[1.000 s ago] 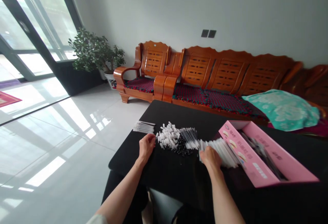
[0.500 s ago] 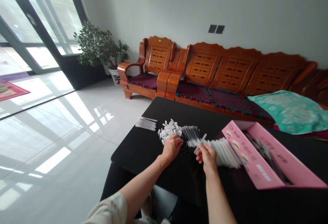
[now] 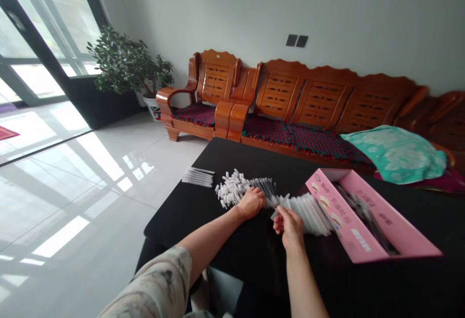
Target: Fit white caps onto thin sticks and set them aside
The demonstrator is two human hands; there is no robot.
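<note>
On a black table (image 3: 203, 211) my left hand (image 3: 250, 202) rests with curled fingers on a heap of small black pieces, right beside a pile of short white caps (image 3: 229, 192). What its fingers hold is hidden. My right hand (image 3: 287, 225) is closed in a pinch on a thin white tube (image 3: 280, 202) that sticks up toward the left hand. A fanned row of white tubes (image 3: 308, 209) lies just right of that hand. A bundle of thin dark-tipped sticks (image 3: 267, 185) lies behind the left hand.
An open pink box (image 3: 378, 226) with dark sticks inside lies at the right. A small row of finished white tubes (image 3: 198, 176) sits near the table's left edge. A wooden sofa (image 3: 319, 109) with a teal blanket (image 3: 395, 153), an armchair and a potted plant (image 3: 125, 68) stand behind.
My left hand moved right from the bare table onto the black pieces. My right hand lifted a white tube from the fanned row and now holds it pinched.
</note>
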